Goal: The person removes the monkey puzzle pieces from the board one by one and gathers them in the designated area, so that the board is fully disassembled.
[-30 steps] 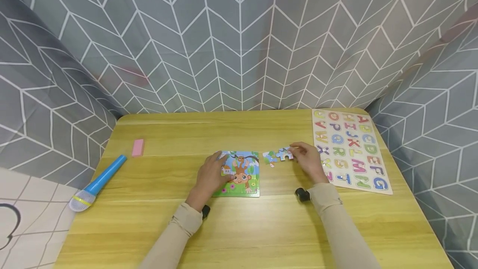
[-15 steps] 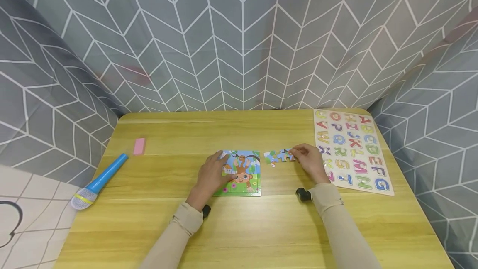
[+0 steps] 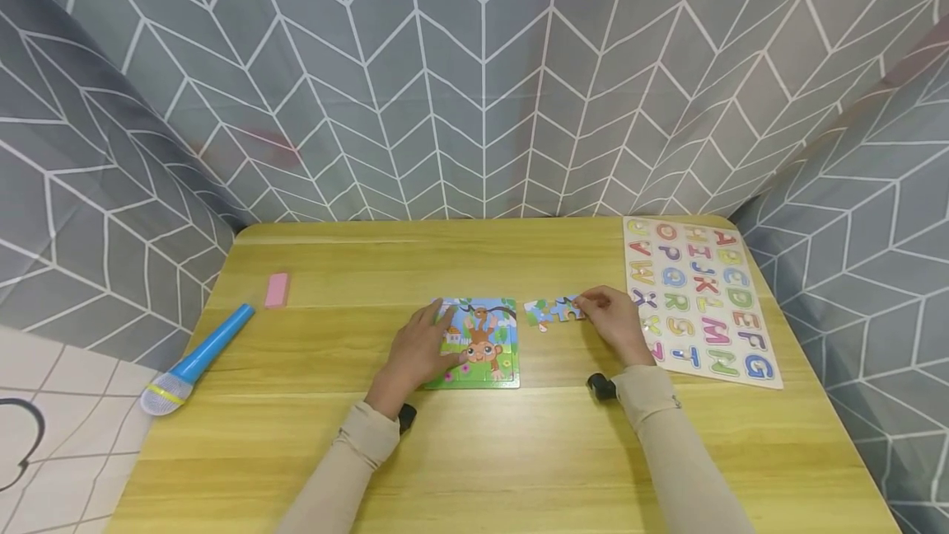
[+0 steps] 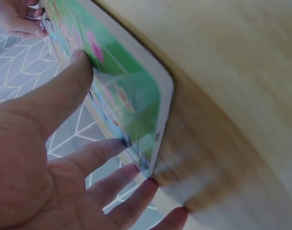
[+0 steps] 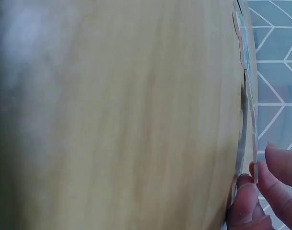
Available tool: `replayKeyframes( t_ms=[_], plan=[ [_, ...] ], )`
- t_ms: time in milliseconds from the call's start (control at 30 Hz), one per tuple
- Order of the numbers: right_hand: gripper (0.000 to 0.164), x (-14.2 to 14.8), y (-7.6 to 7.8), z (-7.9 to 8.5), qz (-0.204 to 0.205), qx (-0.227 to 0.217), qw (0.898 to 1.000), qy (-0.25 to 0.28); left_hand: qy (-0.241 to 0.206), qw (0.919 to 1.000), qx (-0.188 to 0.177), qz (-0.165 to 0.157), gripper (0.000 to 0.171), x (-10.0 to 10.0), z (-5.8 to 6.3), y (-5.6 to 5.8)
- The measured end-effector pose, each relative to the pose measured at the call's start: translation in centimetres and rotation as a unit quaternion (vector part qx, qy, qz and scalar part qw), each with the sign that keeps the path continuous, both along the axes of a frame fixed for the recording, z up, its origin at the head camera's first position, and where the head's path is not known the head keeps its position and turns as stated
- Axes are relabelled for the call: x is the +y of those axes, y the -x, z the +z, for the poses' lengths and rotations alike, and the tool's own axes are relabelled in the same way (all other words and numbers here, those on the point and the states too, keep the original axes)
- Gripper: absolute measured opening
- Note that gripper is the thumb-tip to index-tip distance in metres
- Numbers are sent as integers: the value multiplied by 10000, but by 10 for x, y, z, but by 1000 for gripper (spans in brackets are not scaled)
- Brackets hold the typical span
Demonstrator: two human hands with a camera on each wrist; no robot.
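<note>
The right hand (image 3: 615, 324) pinches one end of a thin, flat strip of joined puzzle pieces (image 3: 539, 311), blue and green with knobby edges. Its thumb and finger hold on tight at the end nearest that hand. In the right wrist view, that end looks tipped up a little from the table.

The left hand (image 3: 415, 353) is not gripping anything. Its thumb lies on top of a flat, square puzzle with a bright monkey picture (image 3: 493, 365), and its other fingers are spread out along the left edge. The square puzzle lies on the table between the two hands. The strip is just beside it, on the right, and they do not touch.

Past the right hand lies a big white board with colourful letters (image 3: 704, 303). Far off on the left are a small pink block (image 3: 276, 290) and a toy-like blue microphone with a white head and a yellow band (image 3: 211, 350). All this is on a yellow-brown wooden table (image 3: 519, 468). Behind it hangs a grey curtain with white zigzag lines (image 3: 474, 81).
</note>
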State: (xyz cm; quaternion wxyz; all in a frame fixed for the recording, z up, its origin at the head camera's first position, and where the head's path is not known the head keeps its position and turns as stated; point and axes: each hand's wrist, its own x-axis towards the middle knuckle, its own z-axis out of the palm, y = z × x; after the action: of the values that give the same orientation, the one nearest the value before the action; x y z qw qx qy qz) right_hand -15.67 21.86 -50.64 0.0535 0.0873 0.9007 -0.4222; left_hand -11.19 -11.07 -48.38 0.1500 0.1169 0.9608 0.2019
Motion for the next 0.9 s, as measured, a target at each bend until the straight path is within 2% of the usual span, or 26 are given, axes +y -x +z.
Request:
replayKeyframes(
  t_ms=[233, 400, 600, 900],
  plan=[
    [34, -4, -2, 7, 204, 138, 9992, -318, -41, 10000, 20, 11, 85, 0, 0, -1],
    [35, -19, -4, 17, 316, 300, 9981, -435, -109, 9999, 43, 46, 85, 0, 0, -1],
    [32, -45, -4, 24, 790, 244, 9963, -233, -248, 9997, 26, 49, 84, -1, -3, -1],
    [26, -86, 1, 24, 1579, 202, 9868, -284, -885, 9957, -67, 270, 86, -3, -14, -1]
  ],
)
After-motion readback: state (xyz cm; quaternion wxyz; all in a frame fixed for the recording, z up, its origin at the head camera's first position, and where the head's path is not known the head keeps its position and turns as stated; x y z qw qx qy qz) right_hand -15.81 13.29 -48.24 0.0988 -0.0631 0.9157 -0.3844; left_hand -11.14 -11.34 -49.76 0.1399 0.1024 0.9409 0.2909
